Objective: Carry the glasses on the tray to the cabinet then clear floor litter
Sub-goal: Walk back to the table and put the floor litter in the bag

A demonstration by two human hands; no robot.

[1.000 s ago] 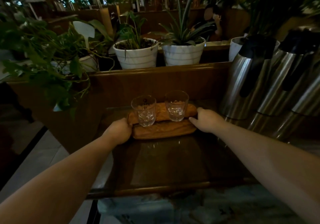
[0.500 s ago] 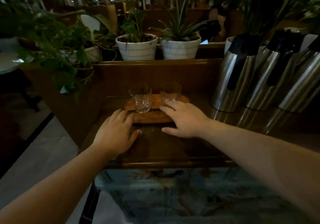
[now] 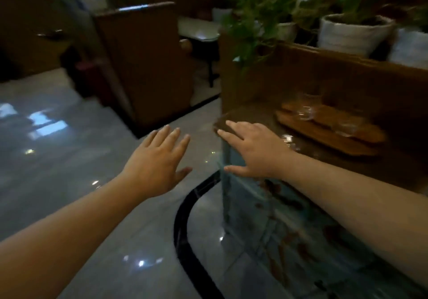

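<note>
The wooden tray [image 3: 324, 134] lies on the dark cabinet top [image 3: 398, 169] at the right, blurred by motion. Two clear glasses stand on it, one [image 3: 306, 107] at its left and one [image 3: 349, 122] further right. My right hand [image 3: 252, 148] hovers open, fingers spread, over the cabinet's left corner, clear of the tray. My left hand [image 3: 159, 159] is open too, held out over the glossy floor [image 3: 58, 159] to the left of the cabinet. Neither hand holds anything. No litter shows on the visible floor.
The cabinet's front is a blue painted panel [image 3: 289, 234]. A black curved strip [image 3: 185, 229] runs across the floor tiles. White plant pots [image 3: 352, 34] and trailing leaves [image 3: 250, 27] sit above the cabinet. A wooden booth back [image 3: 148, 62] stands across the aisle.
Both hands let go of the tray and pulled back from it, now open. My view swung left, so the tray and glasses sit at the right and the floor fills the left.
</note>
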